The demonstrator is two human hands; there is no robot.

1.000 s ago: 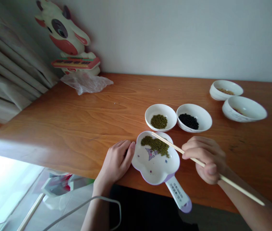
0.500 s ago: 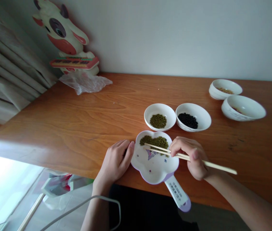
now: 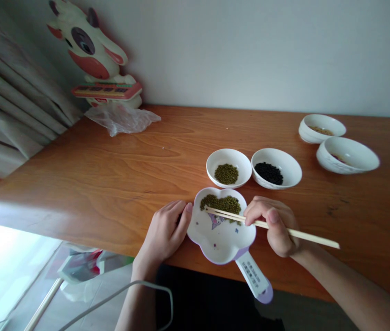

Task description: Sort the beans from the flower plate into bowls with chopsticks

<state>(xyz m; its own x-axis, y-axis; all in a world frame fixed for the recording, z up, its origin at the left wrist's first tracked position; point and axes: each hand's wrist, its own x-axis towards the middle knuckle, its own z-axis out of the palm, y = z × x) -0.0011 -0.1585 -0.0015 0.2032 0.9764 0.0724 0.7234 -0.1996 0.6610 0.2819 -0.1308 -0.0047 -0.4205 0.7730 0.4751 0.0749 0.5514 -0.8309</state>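
A white flower-shaped dish with a purple rim and handle [image 3: 222,243] sits at the table's front edge, its handle jutting past it. Mung beans [image 3: 227,203] lie in its far part. My right hand [image 3: 277,225] is closed around a pair of wooden chopsticks [image 3: 298,233]. Their tips are close together over the left end of the beans; a tiny dark spot there may be a bean. My left hand [image 3: 167,230] rests on the table with curled fingers, its thumb against the dish's left rim. The other fingertips are hidden.
Just behind the dish stand a white bowl of mung beans [image 3: 229,154] and a bowl of black beans [image 3: 289,168]. Two more white bowls, one rear [image 3: 307,133] and one nearer [image 3: 353,161], stand at right. A plastic bag [image 3: 122,120] lies before a cow toy [image 3: 98,59].
The chopstick tips have closed toward each other and shifted slightly left at the edge of the beans. My left hand and the dish have stayed in place.
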